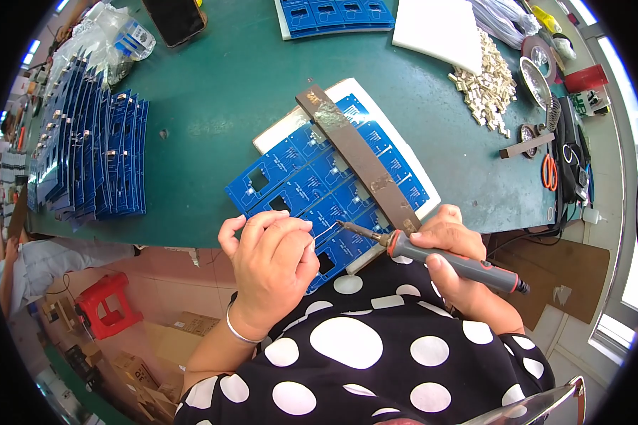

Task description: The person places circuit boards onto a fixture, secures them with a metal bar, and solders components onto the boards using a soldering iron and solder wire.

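Right hand [464, 241] has fingers wrapped round soldering iron [485, 273]; left hand [271, 265] fingers loosely curled, can't tell if holding anything. Blue board panel [326, 188] just beyond both. Iron slip could burn left fingers. Brown bar [359, 161] beyond right fingers obstructs; board stack [96, 156] left of left fingers.

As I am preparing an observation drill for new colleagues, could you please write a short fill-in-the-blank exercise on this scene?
1. The right hand holds a grey, pen-shaped soldering iron, its tip pointing toward the picture's ____ edge.
2. The flat, rectangular circuit boards under the long brown bar are coloured ____.
3. A thin silver bangle circles the person's ____ wrist.
4. The black fabric garment bears round spots coloured ____.

Missing words: left; blue; left; white.
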Demonstrator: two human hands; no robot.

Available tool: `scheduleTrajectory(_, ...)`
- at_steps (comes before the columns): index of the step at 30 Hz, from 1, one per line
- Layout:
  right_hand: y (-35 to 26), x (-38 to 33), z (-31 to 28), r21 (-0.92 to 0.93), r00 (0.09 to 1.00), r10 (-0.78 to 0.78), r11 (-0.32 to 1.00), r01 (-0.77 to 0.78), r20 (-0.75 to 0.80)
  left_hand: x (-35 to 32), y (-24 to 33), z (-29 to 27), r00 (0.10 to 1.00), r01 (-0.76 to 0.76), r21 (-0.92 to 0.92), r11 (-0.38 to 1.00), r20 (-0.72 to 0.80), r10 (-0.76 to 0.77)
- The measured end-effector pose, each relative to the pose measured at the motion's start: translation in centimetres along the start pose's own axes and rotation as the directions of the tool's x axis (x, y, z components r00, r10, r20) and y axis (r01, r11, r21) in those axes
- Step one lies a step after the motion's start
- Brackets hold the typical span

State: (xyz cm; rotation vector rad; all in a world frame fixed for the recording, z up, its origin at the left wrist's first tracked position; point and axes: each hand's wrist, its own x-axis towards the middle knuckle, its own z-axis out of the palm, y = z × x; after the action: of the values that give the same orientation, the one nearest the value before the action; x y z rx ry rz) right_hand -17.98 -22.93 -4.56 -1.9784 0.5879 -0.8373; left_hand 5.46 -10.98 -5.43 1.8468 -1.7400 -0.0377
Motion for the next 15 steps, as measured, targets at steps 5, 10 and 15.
scheduleTrajectory(5, -0.2, 0.4, 0.0, -0.009, 1.0, 0.012, 1.0, -0.012, 0.0, 0.3, 0.2, 0.0, 1.0, 0.002, -0.009, 1.0, 0.012, -0.002)
scheduleTrajectory(10, -0.2, 0.3, -0.2, -0.025, 1.0, -0.013, 1.0, 0.014, 0.023, 0.1, 0.4, -0.2, 0.999, -0.015, 0.035, 0.999, 0.029, 0.014)
scheduleTrajectory(15, -0.4, -0.6, -1.3, -0.006, 1.0, -0.026, 1.0, 0.026, 0.01, 0.0, 1.2, -0.3, 1.0, -0.017, -0.016, 1.0, 0.021, 0.017)
